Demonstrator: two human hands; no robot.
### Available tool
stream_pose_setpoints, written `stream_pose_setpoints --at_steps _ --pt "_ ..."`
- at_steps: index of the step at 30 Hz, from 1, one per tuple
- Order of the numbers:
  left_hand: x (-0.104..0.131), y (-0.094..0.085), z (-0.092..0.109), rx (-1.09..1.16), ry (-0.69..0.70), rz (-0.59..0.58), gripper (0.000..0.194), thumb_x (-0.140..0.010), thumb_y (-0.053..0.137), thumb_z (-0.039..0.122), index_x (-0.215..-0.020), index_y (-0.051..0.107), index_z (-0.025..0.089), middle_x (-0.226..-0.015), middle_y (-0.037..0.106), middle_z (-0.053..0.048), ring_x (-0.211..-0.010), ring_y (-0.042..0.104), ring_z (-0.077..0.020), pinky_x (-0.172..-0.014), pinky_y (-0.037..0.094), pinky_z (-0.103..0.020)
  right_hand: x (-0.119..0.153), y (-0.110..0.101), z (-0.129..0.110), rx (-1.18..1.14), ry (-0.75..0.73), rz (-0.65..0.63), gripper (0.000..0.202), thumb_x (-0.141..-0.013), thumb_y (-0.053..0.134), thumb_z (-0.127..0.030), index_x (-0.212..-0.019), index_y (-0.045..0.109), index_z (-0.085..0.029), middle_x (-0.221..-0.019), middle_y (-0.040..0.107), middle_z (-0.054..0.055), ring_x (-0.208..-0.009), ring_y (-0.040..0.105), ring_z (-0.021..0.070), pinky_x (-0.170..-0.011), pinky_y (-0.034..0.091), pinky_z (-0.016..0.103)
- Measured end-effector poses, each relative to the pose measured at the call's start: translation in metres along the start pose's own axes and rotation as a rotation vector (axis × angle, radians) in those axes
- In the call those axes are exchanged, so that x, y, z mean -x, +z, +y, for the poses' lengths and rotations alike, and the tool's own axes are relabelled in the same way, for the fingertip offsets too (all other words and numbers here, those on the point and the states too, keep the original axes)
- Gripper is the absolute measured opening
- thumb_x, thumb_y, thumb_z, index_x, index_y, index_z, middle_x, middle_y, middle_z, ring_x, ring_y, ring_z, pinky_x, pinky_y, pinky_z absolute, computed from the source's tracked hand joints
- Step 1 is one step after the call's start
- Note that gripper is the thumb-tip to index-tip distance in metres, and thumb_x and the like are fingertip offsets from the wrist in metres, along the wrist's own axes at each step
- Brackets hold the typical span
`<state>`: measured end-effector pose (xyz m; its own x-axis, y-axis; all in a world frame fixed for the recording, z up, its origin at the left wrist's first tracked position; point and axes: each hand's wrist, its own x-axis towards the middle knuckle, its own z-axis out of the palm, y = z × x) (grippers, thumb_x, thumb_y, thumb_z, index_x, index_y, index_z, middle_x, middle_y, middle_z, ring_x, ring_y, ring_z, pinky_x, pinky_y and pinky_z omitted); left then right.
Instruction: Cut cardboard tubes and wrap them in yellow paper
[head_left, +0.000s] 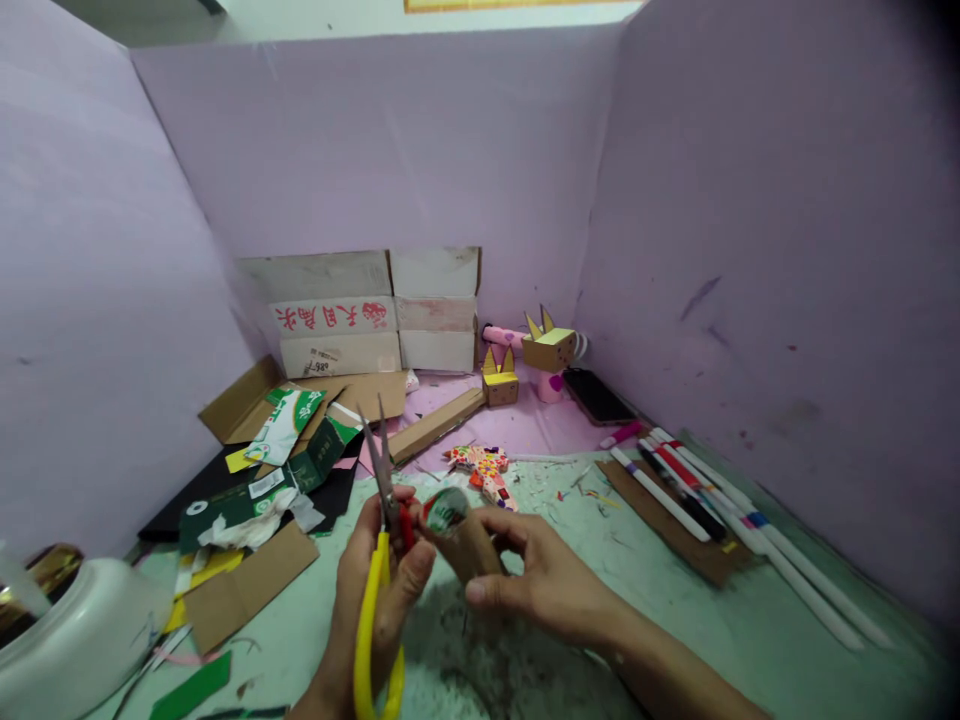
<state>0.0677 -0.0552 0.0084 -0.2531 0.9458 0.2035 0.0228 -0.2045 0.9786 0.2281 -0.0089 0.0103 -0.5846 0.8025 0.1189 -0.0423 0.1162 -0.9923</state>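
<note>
Scissors (364,640) with yellow handles and a red part near the pivot are in my left hand (341,600), their blades pointing up and slightly parted. My right hand (551,575) grips a brown cardboard tube-like piece (474,553) between thumb and fingers. At its upper left end is a printed red, green and white patch (447,510). My left fingertips are close to that end; whether they touch it I cannot tell. Just beyond the hands lies a colourful dotted paper piece (480,464).
Cardboard and paper scraps (251,590) are heaped at left, near a white rounded container (90,630). Marker pens (720,510) lie at right, below a black phone (598,396). Small cardboard boxes with pointed ears (500,388) and a flattened carton (337,312) stand at the back.
</note>
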Motion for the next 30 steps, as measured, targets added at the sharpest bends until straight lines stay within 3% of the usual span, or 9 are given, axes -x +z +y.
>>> stream_pose_setpoints --at_steps 3,6,8,9,12,15,21,30 --pt "-0.002 0.002 0.000 0.030 0.028 0.122 0.045 -0.074 0.060 0.048 -0.106 0.044 0.021 -0.083 0.057 -0.002 -0.060 0.052 -0.0118 -0.053 0.043 -0.024 -0.008 -0.034 -0.008 0.022 -0.056 0.294 0.028 -0.061 0.074 -0.027 -0.086 0.066 -0.018 -0.082 0.068 0.002 -0.079 0.060 0.0214 -0.074 0.046 0.035" --pt "-0.007 0.000 -0.001 -0.011 0.028 0.231 0.040 -0.075 0.060 0.043 -0.104 0.046 0.020 -0.084 0.057 -0.002 -0.061 0.052 -0.0115 -0.053 0.044 -0.023 -0.024 -0.090 -0.011 0.071 -0.172 0.660 0.037 -0.055 0.076 -0.024 -0.090 0.064 -0.019 -0.089 0.068 0.003 -0.082 0.061 0.0211 -0.074 0.048 0.034" --pt "-0.011 -0.001 -0.003 0.008 0.021 0.267 0.041 -0.073 0.061 0.042 -0.104 0.046 0.019 -0.081 0.057 -0.002 -0.059 0.052 -0.0118 -0.049 0.043 -0.022 -0.038 -0.130 -0.009 0.101 -0.212 0.869 0.035 -0.053 0.077 -0.027 -0.085 0.064 -0.018 -0.084 0.068 0.004 -0.076 0.062 0.0217 -0.066 0.049 0.034" --pt "-0.013 -0.002 -0.004 0.023 0.017 0.277 0.041 -0.072 0.061 0.041 -0.103 0.046 0.019 -0.080 0.057 -0.001 -0.057 0.052 -0.0119 -0.047 0.043 -0.022 -0.045 -0.148 -0.007 0.109 -0.214 0.909 0.036 -0.053 0.076 -0.028 -0.085 0.064 -0.018 -0.084 0.068 0.004 -0.074 0.063 0.0217 -0.063 0.050 0.033" --pt "-0.017 -0.001 -0.010 0.049 0.001 0.283 0.041 -0.069 0.061 0.039 -0.102 0.046 0.020 -0.074 0.057 0.000 -0.053 0.051 -0.0112 -0.043 0.041 -0.021 -0.066 -0.191 0.005 0.146 -0.212 0.985 0.040 -0.051 0.075 -0.028 -0.087 0.062 -0.018 -0.089 0.067 0.005 -0.077 0.063 0.0216 -0.060 0.050 0.031" --pt "-0.019 -0.001 -0.014 0.034 -0.027 0.292 0.040 -0.068 0.061 0.040 -0.100 0.047 0.020 -0.073 0.058 0.001 -0.052 0.051 -0.0107 -0.044 0.041 -0.021 -0.082 -0.213 0.023 0.180 -0.176 1.004 0.038 -0.048 0.075 -0.026 -0.082 0.062 -0.018 -0.084 0.068 0.005 -0.074 0.064 0.0220 -0.056 0.051 0.031" --pt "-0.020 -0.003 -0.016 0.026 -0.078 0.320 0.042 -0.066 0.063 0.040 -0.101 0.049 0.022 -0.074 0.057 0.001 -0.054 0.051 -0.0124 -0.044 0.042 -0.023 -0.097 -0.225 0.053 0.229 -0.132 0.986 0.039 -0.047 0.075 -0.025 -0.082 0.062 -0.016 -0.081 0.069 0.005 -0.072 0.064 0.0215 -0.059 0.052 0.032" --pt "-0.019 -0.004 -0.022 0.028 -0.072 0.284 0.041 -0.068 0.062 0.040 -0.102 0.048 0.022 -0.075 0.057 -0.001 -0.056 0.053 -0.0130 -0.045 0.043 -0.023 -0.104 -0.231 0.068 0.281 -0.102 0.947 0.040 -0.047 0.077 -0.024 -0.084 0.065 -0.016 -0.089 0.070 0.008 -0.079 0.066 0.0234 -0.068 0.053 0.034"
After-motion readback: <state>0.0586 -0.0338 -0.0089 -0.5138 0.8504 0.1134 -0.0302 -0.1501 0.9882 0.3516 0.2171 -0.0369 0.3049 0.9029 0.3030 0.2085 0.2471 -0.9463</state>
